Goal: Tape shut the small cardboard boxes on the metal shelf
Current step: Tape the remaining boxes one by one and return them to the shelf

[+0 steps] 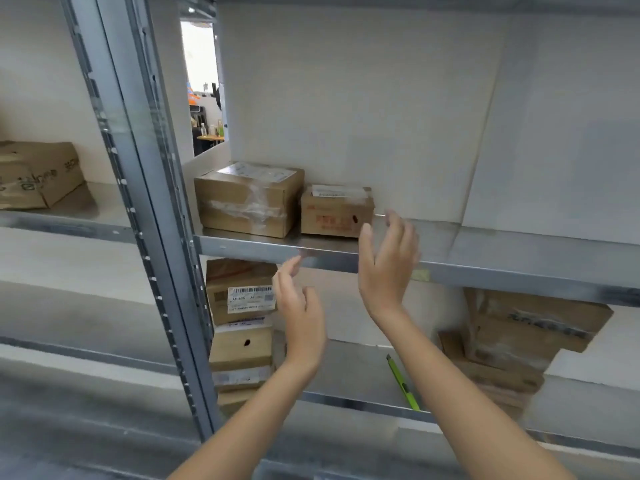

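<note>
Two cardboard boxes stand side by side on the upper metal shelf (450,261). The larger box (247,202) on the left is wrapped in clear tape with a white label on top. The smaller box (336,211) to its right bears red print and a label. My right hand (388,261) is raised with straight fingers just right of the smaller box, at the shelf's front edge, holding nothing. My left hand (299,303) hovers lower, in front of the shelf edge, fingers relaxed and empty.
A stack of labelled boxes (240,327) fills the lower shelf's left side. A green utility knife (403,382) lies on that lower shelf. More boxes (519,334) sit at the lower right. Another box (38,173) rests on the neighbouring bay, past the grey upright post (152,188).
</note>
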Demonstrator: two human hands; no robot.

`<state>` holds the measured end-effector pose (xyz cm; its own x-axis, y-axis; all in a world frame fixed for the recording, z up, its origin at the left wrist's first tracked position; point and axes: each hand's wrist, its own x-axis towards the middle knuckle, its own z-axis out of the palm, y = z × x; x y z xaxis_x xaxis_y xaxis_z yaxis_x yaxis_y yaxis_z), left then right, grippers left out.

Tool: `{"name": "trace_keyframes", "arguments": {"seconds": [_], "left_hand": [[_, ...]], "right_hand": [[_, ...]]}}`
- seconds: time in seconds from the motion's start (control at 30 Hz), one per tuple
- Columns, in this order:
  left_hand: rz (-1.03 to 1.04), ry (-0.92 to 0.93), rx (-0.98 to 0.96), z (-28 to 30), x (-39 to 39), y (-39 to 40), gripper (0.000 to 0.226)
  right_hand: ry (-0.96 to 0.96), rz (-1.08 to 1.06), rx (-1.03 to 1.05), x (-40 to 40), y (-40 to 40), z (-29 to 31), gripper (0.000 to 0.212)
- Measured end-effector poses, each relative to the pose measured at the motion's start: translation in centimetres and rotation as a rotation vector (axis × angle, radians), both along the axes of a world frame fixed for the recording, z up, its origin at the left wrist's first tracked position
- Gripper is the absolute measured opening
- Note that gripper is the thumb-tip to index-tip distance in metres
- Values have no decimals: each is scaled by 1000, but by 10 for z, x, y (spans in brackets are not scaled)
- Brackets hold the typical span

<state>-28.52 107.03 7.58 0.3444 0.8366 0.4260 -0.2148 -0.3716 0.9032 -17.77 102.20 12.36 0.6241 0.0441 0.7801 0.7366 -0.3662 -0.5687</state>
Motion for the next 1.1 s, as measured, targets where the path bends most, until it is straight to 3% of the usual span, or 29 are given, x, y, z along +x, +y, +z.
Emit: {"name": "trace_keyframes", "arguments": {"seconds": [0.07,0.1,0.23,0.33,0.43,0.57,0.77,1.1], "left_hand": [[152,13,-149,-25,-15,20,38],[226,37,-228,-35,-21,33,35],[353,229,-374,-52,-38,86,42],[367,329,-413,-59,-43,108,47],[307,394,-407,-68,-48,119,57],[184,461,-377,-73,-54,135,66],[166,458,-366,-82,-54,143,64],[60,448,-494,-75,-40,124,81]], "right_hand": [[-150,161,29,-17,-6,-40,30],[-115,279,-36,-23,-3,-60,27],[456,549,-290,-35,41,-106,32],[925,635,-209,-31,84,-107,52],[1159,679,-181,-28,114,-105,62],[1216,735,-218,-25,131,-100,68],[1247,815,-244,-29,130,-99,68],[1291,878,-262,-28,108,-101,70]]}}
